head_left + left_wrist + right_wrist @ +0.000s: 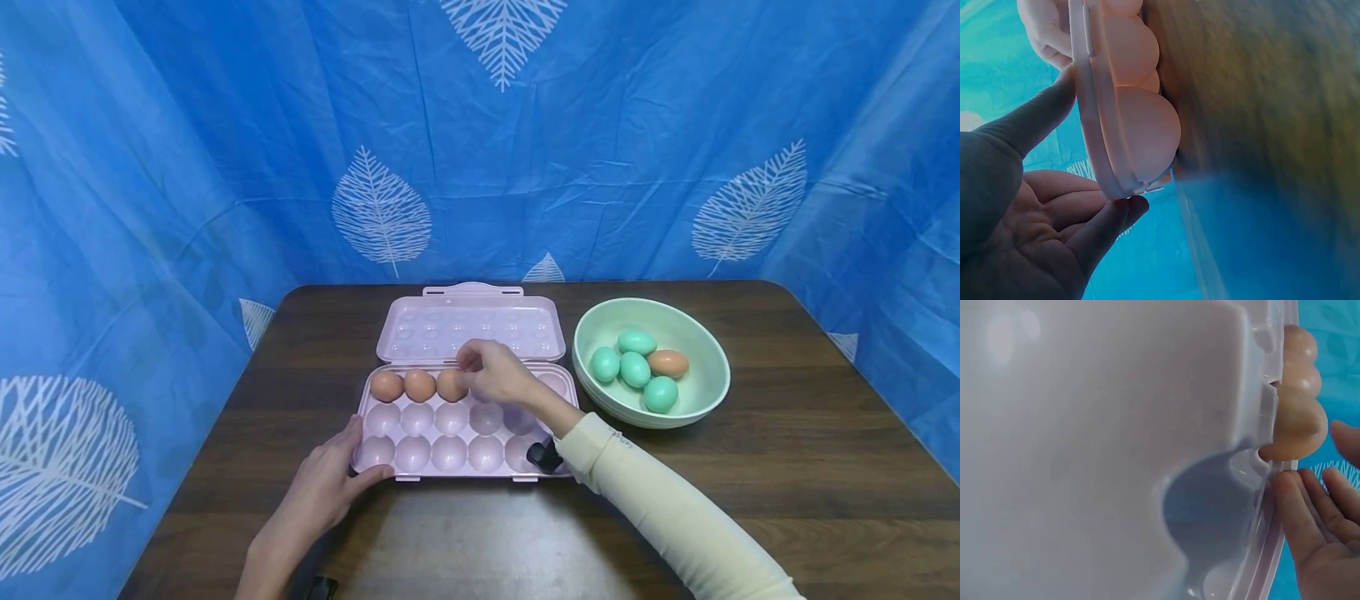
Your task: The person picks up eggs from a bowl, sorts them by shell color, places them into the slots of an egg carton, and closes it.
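Note:
A pale pink egg box (pixel 412 477) lies with its lid (pixel 471 327) folded back away from me. Three brown eggs (pixel 419 385) sit in the left cups of its far row. My left hand (pixel 318 483) grips the near left corner, thumb along the front edge and fingers at the side; the left wrist view shows this hand (pixel 1041 206) close up. Over the far row, my right hand (pixel 495 373) is right beside the third egg (pixel 1300 425). In the right wrist view its thumb and fingers are spread apart, with no egg between them.
To the right of the box stands a light green bowl (pixel 708 342) holding several green eggs (pixel 635 369) and one brown egg (pixel 667 363). The dark wooden table (pixel 787 450) extends to both sides. Behind it hangs a blue curtain (pixel 600 125) with white leaf prints.

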Available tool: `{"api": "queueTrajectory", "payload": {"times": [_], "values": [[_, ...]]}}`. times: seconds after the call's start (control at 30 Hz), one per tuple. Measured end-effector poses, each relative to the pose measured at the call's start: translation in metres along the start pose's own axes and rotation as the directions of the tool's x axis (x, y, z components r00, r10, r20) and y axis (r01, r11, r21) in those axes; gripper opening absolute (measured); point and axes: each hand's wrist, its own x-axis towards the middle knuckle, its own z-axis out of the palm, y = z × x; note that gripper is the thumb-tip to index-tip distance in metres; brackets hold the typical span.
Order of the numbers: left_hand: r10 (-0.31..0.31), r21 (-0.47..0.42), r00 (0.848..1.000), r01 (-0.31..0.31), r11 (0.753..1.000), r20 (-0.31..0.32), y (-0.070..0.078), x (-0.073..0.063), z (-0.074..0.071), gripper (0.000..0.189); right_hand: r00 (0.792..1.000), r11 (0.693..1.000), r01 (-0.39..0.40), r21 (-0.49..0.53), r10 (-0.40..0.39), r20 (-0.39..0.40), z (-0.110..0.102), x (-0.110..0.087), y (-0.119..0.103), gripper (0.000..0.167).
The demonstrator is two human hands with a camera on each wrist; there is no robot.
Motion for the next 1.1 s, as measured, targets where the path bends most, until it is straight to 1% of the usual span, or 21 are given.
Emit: {"api": "queueTrajectory", "payload": {"times": [0.1,0.27,0.4,0.6,0.73,0.9,1.1], "values": [[0.002,0.001,1.0,-0.002,1.0,-0.001,0.0,-0.001,0.0,0.091,1.0,0.998,0.015,0.055,-0.015,0.006,-0.003,-0.001,0.0,0.026],[0.001,-0.007,1.0,-0.001,1.0,0.008,0.001,-0.001,-0.001,0.091,0.996,0.984,0.076,0.163,-0.081,0.027,-0.012,-0.005,-0.003,0.039],[0.006,-0.009,1.0,-0.006,1.0,0.009,0.001,-0.001,-0.001,0.091,0.995,0.97,0.09,0.226,-0.096,0.015,-0.021,-0.01,-0.007,0.043],[0.022,0.003,1.0,-0.022,1.0,-0.004,0.0,-0.002,-0.001,0.09,0.993,0.958,0.119,0.263,-0.111,-0.042,-0.033,-0.018,-0.01,0.041],[0.024,0.009,1.0,-0.024,1.0,-0.011,0.0,-0.003,-0.001,0.091,0.993,0.947,0.119,0.298,-0.106,-0.06,-0.041,-0.024,-0.006,0.044],[0.007,0.007,1.0,-0.007,1.0,0.006,0.001,-0.002,0.0,0.092,0.992,0.931,0.115,0.346,-0.091,-0.085,-0.052,-0.033,0.001,0.047],[-0.028,0.004,0.999,0.028,1.0,0.033,0.001,0.0,-0.001,0.094,0.99,0.932,0.115,0.344,-0.081,-0.111,-0.068,-0.045,0.008,0.047]]}}
